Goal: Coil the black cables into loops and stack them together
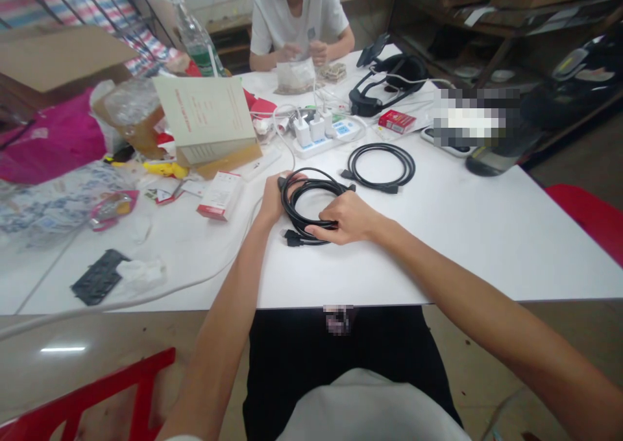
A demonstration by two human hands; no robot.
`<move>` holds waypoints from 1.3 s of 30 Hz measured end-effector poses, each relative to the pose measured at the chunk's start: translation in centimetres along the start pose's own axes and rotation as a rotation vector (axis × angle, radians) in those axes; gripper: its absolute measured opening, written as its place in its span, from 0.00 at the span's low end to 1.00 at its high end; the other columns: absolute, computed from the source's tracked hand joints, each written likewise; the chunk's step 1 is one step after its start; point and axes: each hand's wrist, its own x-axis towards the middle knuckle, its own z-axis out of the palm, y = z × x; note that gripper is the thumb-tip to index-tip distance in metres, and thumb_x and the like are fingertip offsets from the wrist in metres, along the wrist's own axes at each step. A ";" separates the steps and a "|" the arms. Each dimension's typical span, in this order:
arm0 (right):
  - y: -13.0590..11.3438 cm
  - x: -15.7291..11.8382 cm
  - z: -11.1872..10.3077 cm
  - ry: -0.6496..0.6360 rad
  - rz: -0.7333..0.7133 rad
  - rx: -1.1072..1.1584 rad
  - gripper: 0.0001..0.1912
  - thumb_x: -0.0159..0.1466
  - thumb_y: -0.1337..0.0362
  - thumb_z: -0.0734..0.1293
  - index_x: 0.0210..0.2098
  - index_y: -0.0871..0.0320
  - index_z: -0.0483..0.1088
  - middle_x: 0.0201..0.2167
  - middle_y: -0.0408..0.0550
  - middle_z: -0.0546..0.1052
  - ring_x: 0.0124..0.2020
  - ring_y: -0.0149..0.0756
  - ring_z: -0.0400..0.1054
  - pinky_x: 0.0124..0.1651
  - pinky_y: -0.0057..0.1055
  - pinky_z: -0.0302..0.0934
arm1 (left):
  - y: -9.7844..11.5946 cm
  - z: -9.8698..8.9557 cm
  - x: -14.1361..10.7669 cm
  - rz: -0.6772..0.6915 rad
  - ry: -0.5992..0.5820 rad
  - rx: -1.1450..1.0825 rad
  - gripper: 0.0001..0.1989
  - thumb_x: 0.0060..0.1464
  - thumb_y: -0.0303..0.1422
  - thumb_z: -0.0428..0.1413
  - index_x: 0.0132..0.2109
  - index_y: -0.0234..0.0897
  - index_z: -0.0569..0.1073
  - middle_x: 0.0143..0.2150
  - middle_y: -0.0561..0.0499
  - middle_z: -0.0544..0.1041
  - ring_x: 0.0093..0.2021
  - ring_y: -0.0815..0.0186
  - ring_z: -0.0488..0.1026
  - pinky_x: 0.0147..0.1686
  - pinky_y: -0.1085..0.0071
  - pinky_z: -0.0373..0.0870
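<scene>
My left hand (273,198) is closed around the left side of a coiled black cable (294,213), just above the white table. From the right, my right hand (349,219) grips the same coil at its lower right, fingers curled through the loop and thumb over the strands. One cable end with a black plug (293,237) sticks out below the coil on the left. Another dark connector pokes out at the upper right, beside my right hand. Behind the coil lies a second black cable (382,185), wound in a neat ring with its plug ends at the front.
A power strip (314,148) with white chargers stands behind the cables. Left are a red-and-white box (220,196), an open booklet (209,113) and a black plastic piece (100,277). A headset (363,100) sits at back right. Across the table, a person (299,23) handles small items.
</scene>
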 end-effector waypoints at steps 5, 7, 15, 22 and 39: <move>-0.1 0.0 0.0 -0.112 0.003 -0.099 0.37 0.74 0.37 0.60 0.24 0.61 0.72 0.22 0.48 0.71 0.24 0.27 0.51 0.34 0.32 0.38 | -0.8 0.5 0.6 -0.088 0.060 -0.215 0.13 0.55 0.42 0.72 0.40 0.38 0.83 0.38 0.50 0.86 0.40 0.63 0.83 0.44 0.70 0.76; -0.2 0.1 -0.1 -0.132 -0.003 -0.111 0.37 0.72 0.34 0.61 0.29 0.62 0.73 0.27 0.49 0.75 0.26 0.28 0.56 0.35 0.32 0.38 | -1.2 0.5 0.7 -0.104 0.074 -0.256 0.17 0.58 0.47 0.69 0.42 0.38 0.83 0.40 0.48 0.86 0.41 0.62 0.84 0.44 0.69 0.78; -0.5 0.3 0.0 -0.205 0.021 -0.136 0.34 0.69 0.32 0.65 0.43 0.61 0.74 0.38 0.52 0.80 0.33 0.34 0.66 0.36 0.33 0.36 | -1.9 0.6 1.1 -0.101 0.080 -0.190 0.22 0.65 0.55 0.62 0.45 0.38 0.80 0.41 0.46 0.86 0.45 0.56 0.86 0.49 0.63 0.82; -0.6 0.2 0.4 -0.176 0.019 -0.078 0.28 0.72 0.41 0.64 0.34 0.60 0.74 0.28 0.48 0.76 0.27 0.29 0.57 0.35 0.33 0.38 | -1.3 0.3 0.7 -0.094 0.031 -0.202 0.22 0.64 0.51 0.64 0.54 0.39 0.77 0.42 0.45 0.87 0.42 0.61 0.87 0.47 0.65 0.83; -0.2 0.2 -1.0 -0.092 0.019 0.098 0.40 0.79 0.44 0.50 0.17 0.61 0.62 0.15 0.44 0.62 0.22 0.25 0.42 0.34 0.34 0.37 | -0.2 0.2 0.6 -0.204 0.096 -0.254 0.33 0.63 0.64 0.57 0.48 0.35 0.78 0.40 0.41 0.86 0.42 0.56 0.87 0.45 0.61 0.85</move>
